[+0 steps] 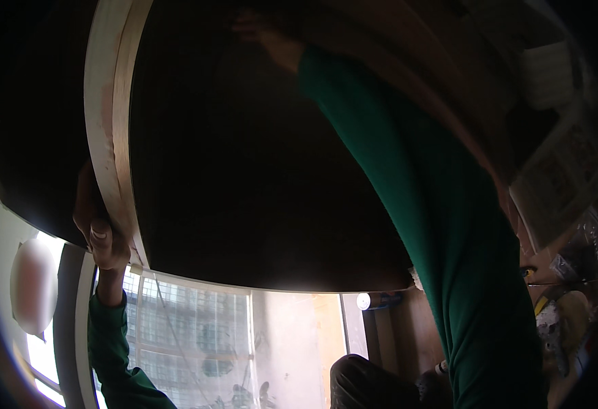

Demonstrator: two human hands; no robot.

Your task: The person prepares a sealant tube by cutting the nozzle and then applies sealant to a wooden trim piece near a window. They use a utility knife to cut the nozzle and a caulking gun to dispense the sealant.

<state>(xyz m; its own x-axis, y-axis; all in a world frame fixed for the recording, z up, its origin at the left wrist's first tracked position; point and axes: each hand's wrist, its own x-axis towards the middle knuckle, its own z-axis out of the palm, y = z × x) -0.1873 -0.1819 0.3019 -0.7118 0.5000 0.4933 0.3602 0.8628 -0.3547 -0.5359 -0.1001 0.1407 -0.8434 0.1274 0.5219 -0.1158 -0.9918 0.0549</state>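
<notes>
While clasping the lower end of a pale board (111, 136) with the left grip (110, 249), stretches the right grip (266, 37) up over a dark area (258, 170) to the right of the board. Has the left grip closed on the board, with the thumb on the near side and the fingers curled round the left side, partly lost in shadow. Has the right grip open near the top of the view, with fingers apart and pointing left; too dim there to tell whether touching anything. Holds the board with its length rising from the left grip to the top edge, well apart from the right grip. Wears green on both arms, with the right sleeve (449, 273) crossing in front of the dark area and the left sleeve (111, 354) coming up from below. Under the dark area, a bright window (190, 334), then a blue can (375, 300) with a white end, lying near the right sleeve. At the bottom, a rounded shape in dark cloth (363, 385). Far right, a printed sheet (561, 180), just above some clear plastic (592, 235).
</notes>
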